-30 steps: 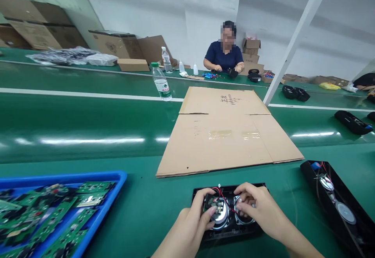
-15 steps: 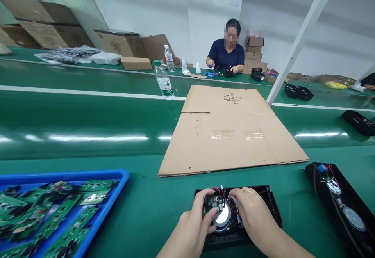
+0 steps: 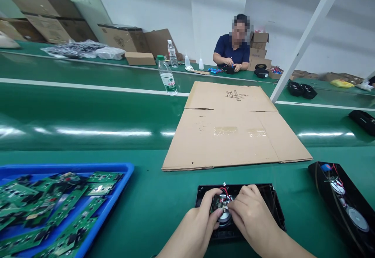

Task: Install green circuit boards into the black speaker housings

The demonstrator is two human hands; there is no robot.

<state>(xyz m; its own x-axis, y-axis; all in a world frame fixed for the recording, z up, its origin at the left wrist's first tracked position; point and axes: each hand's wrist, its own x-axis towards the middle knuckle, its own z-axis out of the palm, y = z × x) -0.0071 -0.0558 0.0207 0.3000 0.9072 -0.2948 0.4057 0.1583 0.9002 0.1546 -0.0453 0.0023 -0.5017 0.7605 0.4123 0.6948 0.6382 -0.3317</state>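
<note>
A small green circuit board [image 3: 216, 204] with red and black wires is pinched between the thumb and fingers of my left hand [image 3: 202, 217]. Close against the board's right side, my right hand [image 3: 252, 213] has its fingertips pressed together; what they hold is too small to make out. Both hands are over a black housing [image 3: 271, 201] lying on the green table. Under the board, a round silver speaker [image 3: 225, 217] shows in part. A small white connector [image 3: 224, 184] sticks up behind the board.
A blue tray [image 3: 130, 168] of circuit boards is at left. Flattened cardboard [image 3: 234, 141] lies ahead, with a water bottle [image 3: 168, 78] behind its left corner. At right is another black housing [image 3: 345, 207] with speakers. A person [image 3: 233, 51] sits across the table.
The board in my left hand has tilted to a steeper angle, and my right fingertips have come closer to it. Across the table, the person's hands have come together.
</note>
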